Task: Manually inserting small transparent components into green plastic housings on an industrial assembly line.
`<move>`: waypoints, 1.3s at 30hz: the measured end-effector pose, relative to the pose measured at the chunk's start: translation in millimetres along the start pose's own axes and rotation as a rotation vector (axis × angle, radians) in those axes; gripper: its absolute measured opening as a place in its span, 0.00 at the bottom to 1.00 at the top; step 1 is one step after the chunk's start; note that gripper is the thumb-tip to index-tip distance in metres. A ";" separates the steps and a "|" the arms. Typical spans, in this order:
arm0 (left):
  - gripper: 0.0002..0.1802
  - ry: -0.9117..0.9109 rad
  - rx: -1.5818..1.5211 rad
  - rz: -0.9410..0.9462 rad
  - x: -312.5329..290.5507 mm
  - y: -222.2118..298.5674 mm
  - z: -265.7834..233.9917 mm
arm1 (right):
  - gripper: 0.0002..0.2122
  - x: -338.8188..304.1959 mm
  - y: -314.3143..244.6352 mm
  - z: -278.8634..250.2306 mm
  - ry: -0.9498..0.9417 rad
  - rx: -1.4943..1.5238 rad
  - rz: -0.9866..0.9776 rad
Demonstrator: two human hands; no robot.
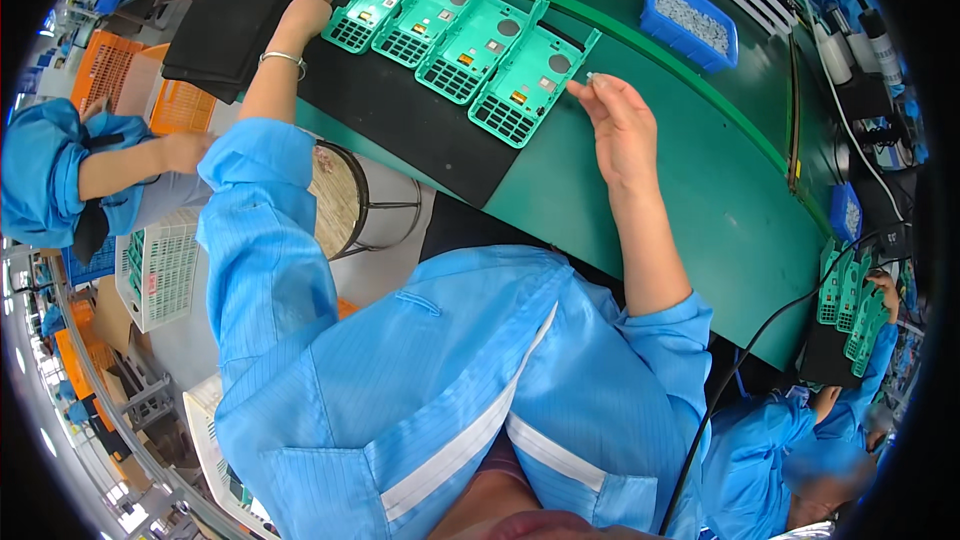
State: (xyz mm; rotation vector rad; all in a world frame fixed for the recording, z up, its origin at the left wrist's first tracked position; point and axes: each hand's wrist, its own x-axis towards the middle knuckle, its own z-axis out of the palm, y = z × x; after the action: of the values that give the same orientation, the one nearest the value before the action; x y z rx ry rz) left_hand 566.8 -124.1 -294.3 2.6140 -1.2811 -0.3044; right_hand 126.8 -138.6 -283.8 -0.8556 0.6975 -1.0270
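Note:
Several light green plastic panels (540, 80) with grid-like ends lie side by side, slanting across a black mat (400, 120) on the bench. My right hand (625, 125) is raised just right of the rightmost panel, thumb and forefinger pinched on a small whitish piece (591, 77). The piece is too small to tell its kind. Beside the leftmost panel rests my left hand (305, 16), its fingers partly curled near the panel's edge. Whether those fingers grip anything is hidden.
A blue bin (690, 20) of small whitish pieces stands at the far right. Black sheets (235, 25) lie at the left, near a round stool (338, 195). A dark cable (760, 335) hangs on the right. Co-workers in blue (45, 175) sit left and lower right (770, 460).

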 end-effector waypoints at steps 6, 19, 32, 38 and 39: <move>0.14 -0.181 -0.279 0.012 -2.6 -28.6 -15.0 | 0.07 15.5 8.9 27.0 0.009 -0.073 -0.130; 0.15 -0.455 -0.858 0.099 -43.1 -67.2 -24.5 | 0.10 24.5 18.9 86.3 0.463 -1.160 -0.218; 0.16 -0.848 -1.805 -0.052 -133.8 10.8 -17.1 | 0.08 53.4 23.0 90.7 0.234 -1.375 0.228; 0.15 -0.972 -1.826 -0.129 -143.0 26.6 -0.4 | 0.08 61.5 6.0 103.9 0.077 -1.424 0.427; 0.15 -0.977 -1.819 -0.136 -142.8 29.7 -0.7 | 0.08 64.1 6.5 101.0 0.083 -1.421 0.429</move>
State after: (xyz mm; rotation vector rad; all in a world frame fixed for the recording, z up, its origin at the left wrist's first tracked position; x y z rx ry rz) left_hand 459.1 -28.2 -272.4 0.8437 -0.3263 -1.7757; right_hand 236.2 -168.8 -245.6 -1.7446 1.6409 -0.0273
